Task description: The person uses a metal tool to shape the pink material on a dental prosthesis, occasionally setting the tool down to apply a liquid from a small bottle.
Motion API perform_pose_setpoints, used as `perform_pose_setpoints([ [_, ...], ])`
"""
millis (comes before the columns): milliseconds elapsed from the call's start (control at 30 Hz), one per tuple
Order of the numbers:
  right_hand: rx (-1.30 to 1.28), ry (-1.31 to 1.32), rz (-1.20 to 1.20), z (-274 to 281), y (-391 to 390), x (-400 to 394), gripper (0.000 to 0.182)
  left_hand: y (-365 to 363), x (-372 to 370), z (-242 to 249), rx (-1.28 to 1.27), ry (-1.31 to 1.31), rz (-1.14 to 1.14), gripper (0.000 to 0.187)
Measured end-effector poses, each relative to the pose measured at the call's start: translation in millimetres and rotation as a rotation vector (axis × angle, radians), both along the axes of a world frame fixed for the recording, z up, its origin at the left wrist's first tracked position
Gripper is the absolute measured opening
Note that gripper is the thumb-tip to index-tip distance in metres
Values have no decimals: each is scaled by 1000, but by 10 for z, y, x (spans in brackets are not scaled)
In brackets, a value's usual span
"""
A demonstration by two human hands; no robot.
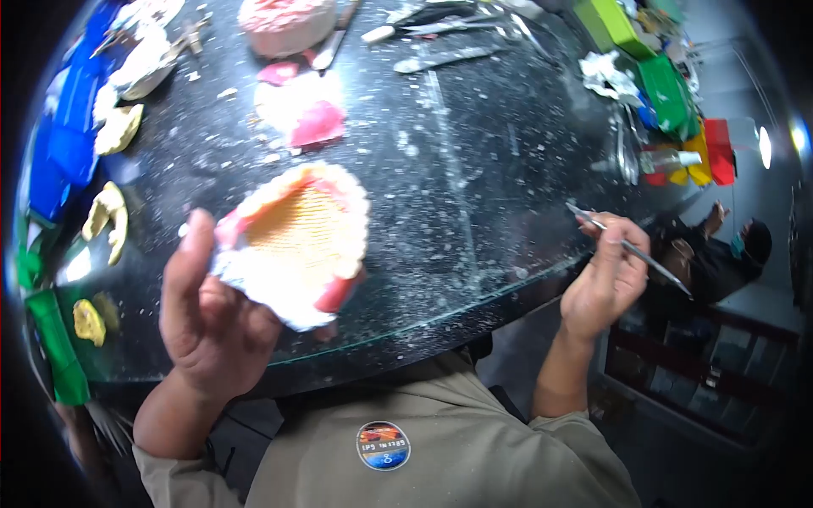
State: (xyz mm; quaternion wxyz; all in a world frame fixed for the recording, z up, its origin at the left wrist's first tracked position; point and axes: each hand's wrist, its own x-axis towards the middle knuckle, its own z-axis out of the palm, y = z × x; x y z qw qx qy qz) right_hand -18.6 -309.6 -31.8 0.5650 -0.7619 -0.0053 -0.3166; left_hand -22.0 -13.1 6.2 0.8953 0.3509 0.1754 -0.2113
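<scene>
My left hand (220,313) holds up a dental cast (296,229) over the near left of the dark table. The cast has a row of teeth along its curved rim, pink wax at its edges and a ridged yellowish middle; its lower part is white. Thumb and fingers grip it from the left and below. On the right, my right hand (605,279) pinches a slim metal dental carver (635,251), one tip pointing up and left beyond the fingers. The carver and the cast are well apart. Pink wax pieces (318,124) lie just behind the cast.
The dark table (508,169) is strewn with white crumbs. A pink and white cast (288,25), a knife (334,42) and several metal tools (449,59) lie at the back. Yellow plaster pieces (110,220) and blue bins (68,144) line the left. Another person (720,245) is at right.
</scene>
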Motion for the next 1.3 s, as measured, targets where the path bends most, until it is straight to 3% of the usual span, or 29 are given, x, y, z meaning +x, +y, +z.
perform_pose_setpoints([
  [67,83,-23,202,145,239,121,11,20,8,-53,78,-51,-80,72],
  [133,133,-46,446,269,517,282,11,145,34,-190,3,-207,-229,70],
  [233,20,9,667,451,909,435,16,63,31,-128,22,-97,-128,69],
  [333,-129,41,763,517,1072,558,15,101,43,-79,40,-137,-200,69],
  [367,-147,54,779,511,1109,572,15,146,49,-90,0,-158,-269,68],
  [533,-42,101,768,398,1169,549,15,89,52,-64,-13,-123,-196,65],
  [1300,-76,65,779,354,1162,555,14,76,60,-61,12,-118,-195,68],
])
